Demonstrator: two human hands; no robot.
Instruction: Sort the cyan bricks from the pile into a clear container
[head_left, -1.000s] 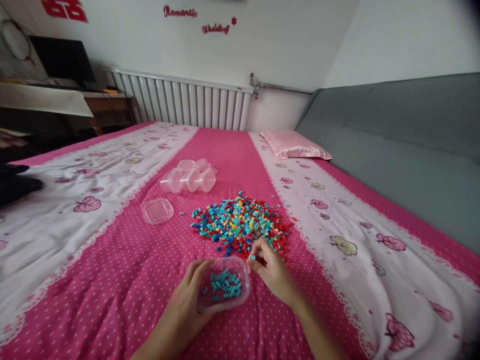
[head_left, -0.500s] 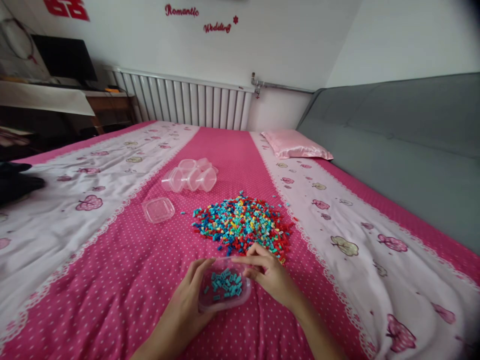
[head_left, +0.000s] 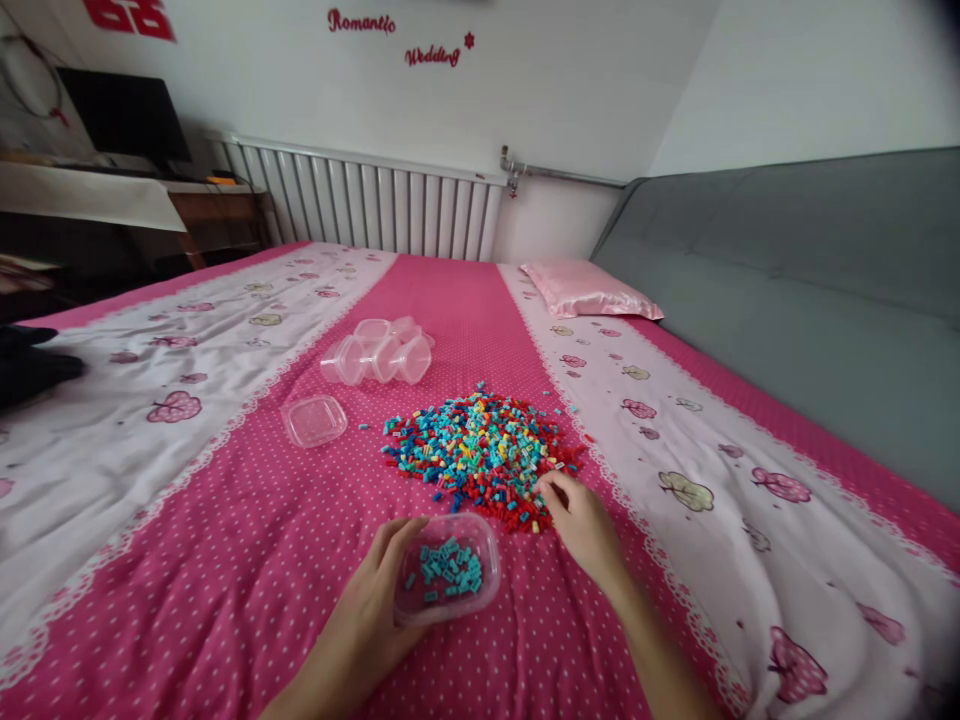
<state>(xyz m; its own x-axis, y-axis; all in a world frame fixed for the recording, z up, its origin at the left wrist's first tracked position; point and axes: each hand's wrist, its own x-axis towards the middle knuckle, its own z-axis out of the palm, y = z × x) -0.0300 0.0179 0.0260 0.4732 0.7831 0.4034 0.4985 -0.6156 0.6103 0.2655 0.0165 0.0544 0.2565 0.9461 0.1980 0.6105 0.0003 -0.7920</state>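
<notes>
A clear plastic container (head_left: 486, 570) is tilted toward me, with my left hand (head_left: 379, 585) wrapped round its left side. Several teal toy bricks (head_left: 450, 565) lie loose on its bottom. Just beyond it spreads a big pile of small toy bricks (head_left: 480, 445) in blue, teal, red, yellow and green. At the near right edge of that pile is my right hand (head_left: 581, 520), its thumb and fingers pinched together. Whatever is between those fingertips is too small or hidden to make out.
A clear lid (head_left: 315, 421) lies left of the pile on the pink dotted bedspread (head_left: 225, 560). Behind it several clear containers (head_left: 379, 352) are grouped together. Farther back are a pink pillow (head_left: 589, 288) and a radiator (head_left: 360, 195); a grey headboard (head_left: 810, 250) stands at right.
My right hand has left the container's rim and moved right to the edge of the brick pile. My left hand keeps holding the container in nearly the same place.
</notes>
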